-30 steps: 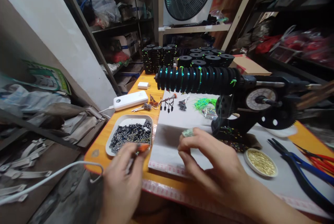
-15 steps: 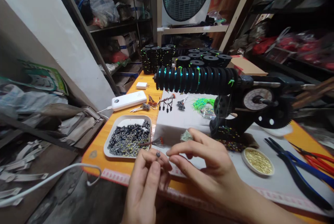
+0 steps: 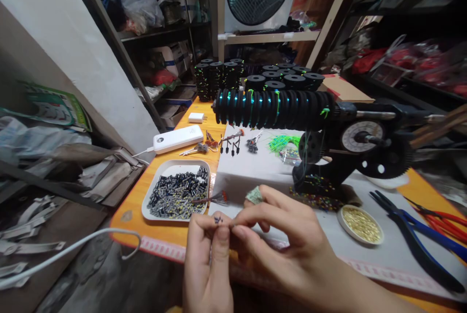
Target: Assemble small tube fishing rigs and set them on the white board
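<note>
Low at the front, my left hand (image 3: pixel 209 267) is closed, with tiny dark pieces (image 3: pixel 218 219) held between thumb and forefinger. My right hand (image 3: pixel 292 237) meets it from the right, thumb and forefinger pinched at the left fingertips; whatever is in that pinch is too small to make out. A greenish wrap (image 3: pixel 254 195) covers one finger of the right hand. Just beyond the left hand, a white tray (image 3: pixel 146 207) holds many small dark and grey cylinders (image 3: pixel 178 191). A thin brown piece with a dark, red-tipped fringe (image 3: pixel 220 198) lies by the tray's right edge.
A black ribbed roller (image 3: pixel 273 109) on a geared stand spans the table behind my hands. To the right are a dish of gold pieces (image 3: pixel 361 225) and blue-handled pliers (image 3: pixel 412 235). A power bank (image 3: pixel 178 139), green strands (image 3: pixel 282 144) and black spools (image 3: pixel 219 79) sit farther back.
My right thumb and forefinger have closed together and moved left against the left fingertips. The left hand has shifted slightly right. The camera view has moved a little.
</note>
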Tool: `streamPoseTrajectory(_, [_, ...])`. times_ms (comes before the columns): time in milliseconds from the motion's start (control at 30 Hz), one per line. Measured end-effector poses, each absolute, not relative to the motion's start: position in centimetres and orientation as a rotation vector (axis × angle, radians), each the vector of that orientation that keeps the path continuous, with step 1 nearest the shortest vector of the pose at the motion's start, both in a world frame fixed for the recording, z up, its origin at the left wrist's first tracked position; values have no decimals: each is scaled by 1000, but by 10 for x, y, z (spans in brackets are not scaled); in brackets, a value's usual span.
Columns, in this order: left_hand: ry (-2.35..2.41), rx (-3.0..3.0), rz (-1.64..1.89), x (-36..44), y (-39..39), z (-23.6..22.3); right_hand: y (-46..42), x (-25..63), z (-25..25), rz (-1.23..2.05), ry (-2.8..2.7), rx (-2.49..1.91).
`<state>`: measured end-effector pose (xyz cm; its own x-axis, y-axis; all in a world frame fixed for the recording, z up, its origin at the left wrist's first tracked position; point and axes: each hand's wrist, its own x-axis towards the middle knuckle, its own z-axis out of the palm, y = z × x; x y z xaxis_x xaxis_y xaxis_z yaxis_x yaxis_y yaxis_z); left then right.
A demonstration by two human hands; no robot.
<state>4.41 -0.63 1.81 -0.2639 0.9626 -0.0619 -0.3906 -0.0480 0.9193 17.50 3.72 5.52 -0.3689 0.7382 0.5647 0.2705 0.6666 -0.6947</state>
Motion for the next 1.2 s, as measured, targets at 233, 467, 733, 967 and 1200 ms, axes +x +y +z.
streamPoseTrajectory(233, [818, 895, 1710, 27, -3, 14, 41, 179, 58, 496, -2093, -723])
streamPoseTrajectory(467, [856, 978, 1782, 29, -5, 9, 40, 178, 55, 516, -2104, -703])
streamPoseTrajectory(733, [897, 933, 1782, 35, -6, 8, 41, 178, 57, 523, -2053, -686])
streamPoseTrajectory(967, [971, 745, 1741, 50, -13, 13, 40, 179, 56, 694, -1948, -721])
streamPoseTrajectory(1200, [891, 990, 1874, 36, -6, 9, 39, 176, 58, 535, -2080, -686])
